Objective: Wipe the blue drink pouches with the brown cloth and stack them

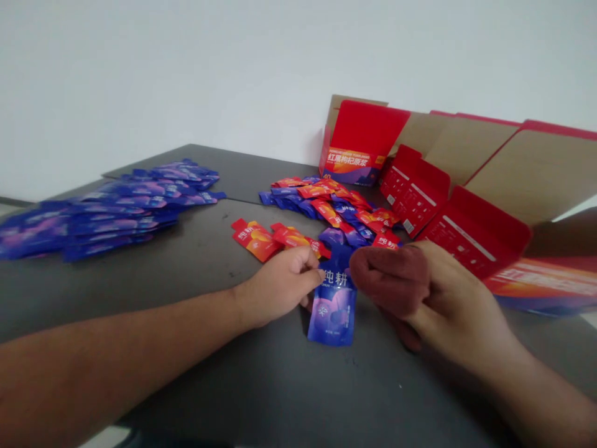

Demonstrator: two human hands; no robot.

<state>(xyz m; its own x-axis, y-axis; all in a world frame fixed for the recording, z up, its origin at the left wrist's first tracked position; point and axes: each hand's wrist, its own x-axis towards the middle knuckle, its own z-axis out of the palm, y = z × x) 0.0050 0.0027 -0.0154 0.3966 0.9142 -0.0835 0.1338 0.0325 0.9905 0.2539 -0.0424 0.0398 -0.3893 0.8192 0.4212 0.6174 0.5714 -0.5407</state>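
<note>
Left hand (275, 287) curled, fingertips at upper left edge of blue sachet (332, 308); fingers hide sachet's top, hold unclear. Right hand (450, 305) closed around reddish-brown cloth (389, 280), just right of sachet. Sachet flat on dark counter (242, 389), long axis near-far, between hands. Red sachets (254, 241) just far-left; mixed heap (326, 208) farther.

One blue-violet foil sachet (332, 309): white Chinese lettering at top, berry graphic below; lying flat on the table (186, 348), slightly askew, upper end at the left hand's (275, 286) curled fingers. One maroon cloth (389, 279): bunched, held in the right hand (448, 305), just beside the sachet.
</note>
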